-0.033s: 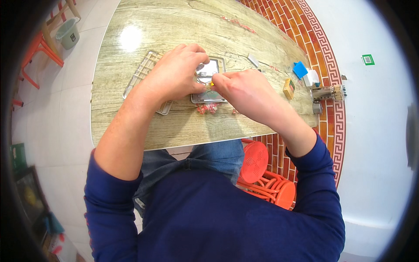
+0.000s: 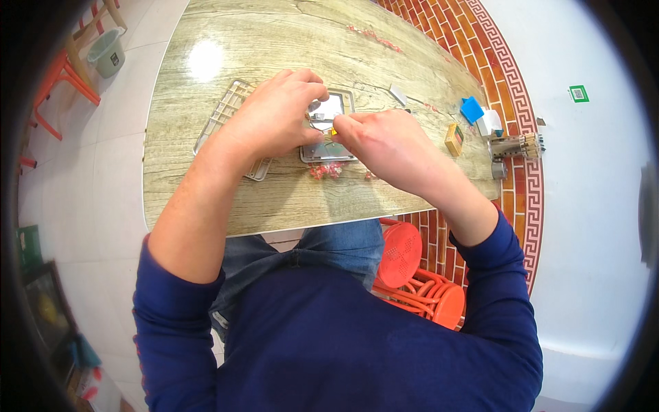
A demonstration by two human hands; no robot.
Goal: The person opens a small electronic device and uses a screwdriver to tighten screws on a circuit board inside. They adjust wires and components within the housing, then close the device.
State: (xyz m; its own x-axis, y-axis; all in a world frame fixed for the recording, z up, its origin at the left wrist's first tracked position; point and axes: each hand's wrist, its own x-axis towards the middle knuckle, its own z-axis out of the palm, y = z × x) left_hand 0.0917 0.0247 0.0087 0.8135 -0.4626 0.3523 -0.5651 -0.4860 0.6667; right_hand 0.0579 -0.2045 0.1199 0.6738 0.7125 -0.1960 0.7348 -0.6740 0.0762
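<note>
An opened rectangular device housing [image 2: 348, 103] lies on the table, with a pale panel, a grey section and thin wires showing inside. Over its left side reaches my left hand [image 2: 285, 110], thumb and fingers apart, the fingertips at the wires and the edge; no held thing shows there. From the right comes my right hand [image 2: 384, 141], its fingers closed in a pinch above the housing's middle. A small yellow thing [image 2: 335, 132] peeks out at those fingertips; its kind is hidden. Left of the housing, a ribbed pale plastic cover [image 2: 223, 113] lies partly under my left forearm.
On the wood-patterned table [image 2: 274, 206], at right, are a yellow box [image 2: 454, 139], a blue piece [image 2: 471, 110], a white container [image 2: 489, 122] and a holder of sticks [image 2: 515, 145]. A small white piece [image 2: 397, 95] lies beyond my right hand. Red stools [image 2: 401, 254] stand below the table edge.
</note>
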